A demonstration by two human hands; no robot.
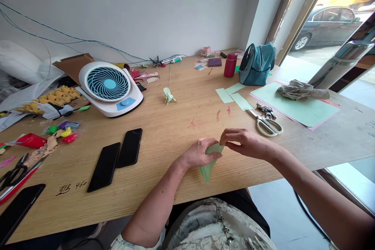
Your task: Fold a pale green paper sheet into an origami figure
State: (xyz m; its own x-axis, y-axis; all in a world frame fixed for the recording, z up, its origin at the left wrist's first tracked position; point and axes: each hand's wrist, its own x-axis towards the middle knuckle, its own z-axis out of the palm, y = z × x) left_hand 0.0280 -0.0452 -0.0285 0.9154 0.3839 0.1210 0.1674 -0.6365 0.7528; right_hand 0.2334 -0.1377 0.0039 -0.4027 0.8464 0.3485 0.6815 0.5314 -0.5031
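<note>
A pale green folded paper (209, 168) with a pointed lower end and several layers is held just above the table's near edge. My left hand (202, 153) grips it from the left, thumb across its front and fingers behind. At its upper right corner, my right hand (241, 142) pinches the paper between thumb and fingertips. Farther back stands a small folded green paper figure (169, 96). Loose green paper strips (240, 101) lie to the right, with white-handled scissors (268, 125) and a bunch of keys (266, 111) beside them.
A white fan (108, 86) stands at the back left, with black phones (104, 167) in front of it. Green and pink sheets (295, 105) lie at right under crumpled cloth-like material (303, 90). A red flask (230, 65) and teal bag (258, 64) stand behind.
</note>
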